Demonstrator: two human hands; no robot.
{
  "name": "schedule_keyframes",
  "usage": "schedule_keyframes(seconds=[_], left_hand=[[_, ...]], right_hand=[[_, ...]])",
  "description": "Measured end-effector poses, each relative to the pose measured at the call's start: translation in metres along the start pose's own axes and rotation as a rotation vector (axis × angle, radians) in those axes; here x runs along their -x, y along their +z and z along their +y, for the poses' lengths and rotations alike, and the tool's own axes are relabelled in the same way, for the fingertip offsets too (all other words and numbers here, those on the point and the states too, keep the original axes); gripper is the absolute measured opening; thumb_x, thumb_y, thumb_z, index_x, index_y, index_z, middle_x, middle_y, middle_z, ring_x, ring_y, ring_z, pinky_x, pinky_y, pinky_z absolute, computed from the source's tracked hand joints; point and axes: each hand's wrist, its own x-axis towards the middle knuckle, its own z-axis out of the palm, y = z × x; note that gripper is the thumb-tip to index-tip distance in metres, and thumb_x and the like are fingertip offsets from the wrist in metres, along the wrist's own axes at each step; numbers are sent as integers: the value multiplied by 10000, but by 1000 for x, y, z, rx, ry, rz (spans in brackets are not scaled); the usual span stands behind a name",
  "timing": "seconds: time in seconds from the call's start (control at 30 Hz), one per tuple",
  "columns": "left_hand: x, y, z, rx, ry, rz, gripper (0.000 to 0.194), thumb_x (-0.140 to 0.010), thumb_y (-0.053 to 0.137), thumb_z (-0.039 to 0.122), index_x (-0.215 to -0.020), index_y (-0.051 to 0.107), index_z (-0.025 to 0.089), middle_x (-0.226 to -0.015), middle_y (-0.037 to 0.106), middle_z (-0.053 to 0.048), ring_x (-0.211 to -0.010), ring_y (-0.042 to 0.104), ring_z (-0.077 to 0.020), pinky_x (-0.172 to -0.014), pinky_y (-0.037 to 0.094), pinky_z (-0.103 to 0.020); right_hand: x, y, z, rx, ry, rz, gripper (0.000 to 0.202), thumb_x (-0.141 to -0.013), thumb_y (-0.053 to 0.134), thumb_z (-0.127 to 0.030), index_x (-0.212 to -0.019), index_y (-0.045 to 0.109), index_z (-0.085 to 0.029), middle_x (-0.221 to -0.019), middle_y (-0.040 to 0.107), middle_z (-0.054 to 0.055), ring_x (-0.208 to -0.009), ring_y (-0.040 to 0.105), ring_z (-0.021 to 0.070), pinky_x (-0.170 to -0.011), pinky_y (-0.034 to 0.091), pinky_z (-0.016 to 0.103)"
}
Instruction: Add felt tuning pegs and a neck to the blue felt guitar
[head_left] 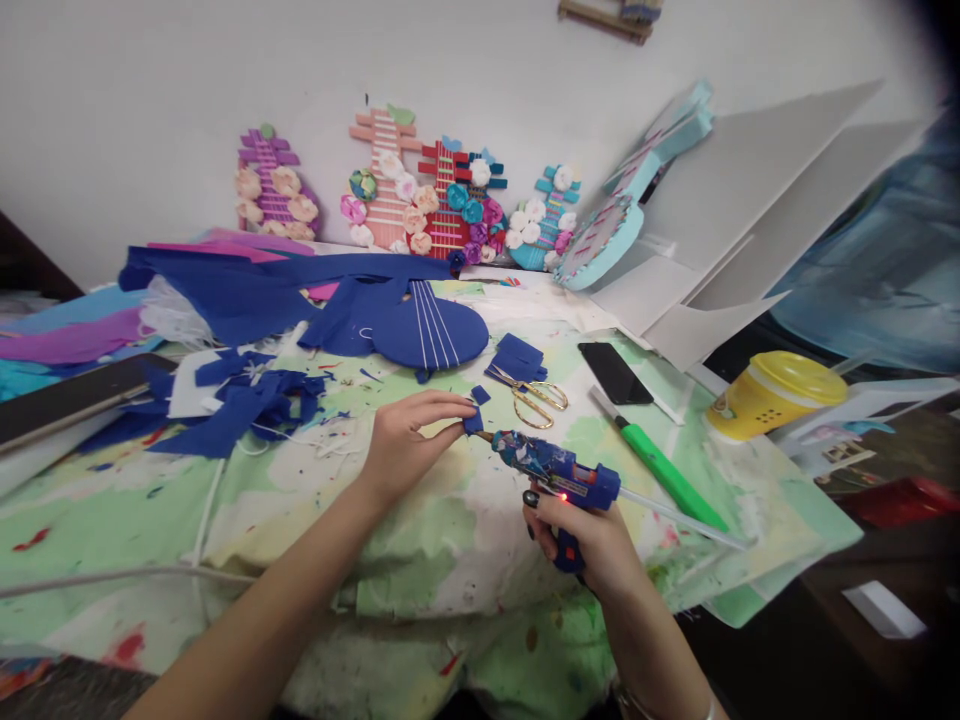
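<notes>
Already the flat blue oval (409, 332) is white-strung, while the left hand (409, 438) pinches a loose blue square (473, 422), the right hand (592, 535) gripping a blue glue gun (546, 466).

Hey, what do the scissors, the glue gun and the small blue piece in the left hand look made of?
The scissors look like polished metal: slim, gold-toned loops with a bright gleam. The glue gun is probably hard plastic, its blue rear smooth and moulded-looking. The blue piece could be felt or foam; it looks matte.

Head view: forward and down, close over hands (409, 440), table (420, 580); wall (187, 80) beyond.
</notes>
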Motion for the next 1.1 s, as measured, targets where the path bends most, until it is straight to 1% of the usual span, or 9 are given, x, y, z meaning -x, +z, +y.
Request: schedule_keyframes(seconds=[0.13, 0.37, 0.5, 0.83, 1.0, 1.1], left_hand=[[0, 0, 1, -1, -3, 4, 140, -757, 661, 137, -821, 749, 226, -869, 744, -41, -813, 694, -176, -795, 555, -297], [1, 0, 0, -16, -5, -2, 147, -758, 656, 123, -821, 749, 216, -870, 743, -42, -814, 692, -170, -797, 549, -287], [1, 0, 0, -17, -3, -5, 137, -764, 653, 144, -822, 746, 227, -875, 744, -39, -814, 693, -176, -792, 554, -300], [0, 1, 0, -16, -15, -13, 131, -771, 649, 164, -824, 746, 235, -875, 744, -38, -821, 693, -182, -800, 555, -314], [0, 1, 0, -10, -15, -13, 152, -754, 656, 126, -823, 747, 227, -877, 744, -40, -819, 693, -177, -803, 554, -306], [0, 1, 1, -10, -19, -12, 151, -754, 658, 130, -825, 747, 229, -876, 744, -39, -825, 693, -181, -804, 555, -310]], right_hand=[[0, 0, -2, 8, 0, -17, 289, -700, 617, -345, -492, 556, -154, -415, 489, -14, -389, 420, 83, -429, 320, 234], [0, -2, 2, 56, -30, -22, 312, -739, 595, -339, -488, 537, -163, -413, 492, -14, -412, 444, 92, -445, 337, 235], [0, -2, -1, 74, -21, -27, 332, -744, 597, -339, -469, 522, -168, -410, 486, -14, -420, 455, 96, -448, 341, 237], [1, -3, -3, 95, -28, -7, 362, -747, 606, -358, -448, 516, -175, -400, 483, -11, -411, 455, 101, -443, 350, 242], [2, -5, -3, 92, -21, 2, 376, -752, 606, -371, -446, 513, -174, -395, 481, -13, -413, 457, 99, -455, 364, 241], [2, -4, -5, 92, -16, 3, 383, -752, 604, -378, -443, 502, -176, -397, 476, -13, -414, 457, 100, -457, 363, 243]])
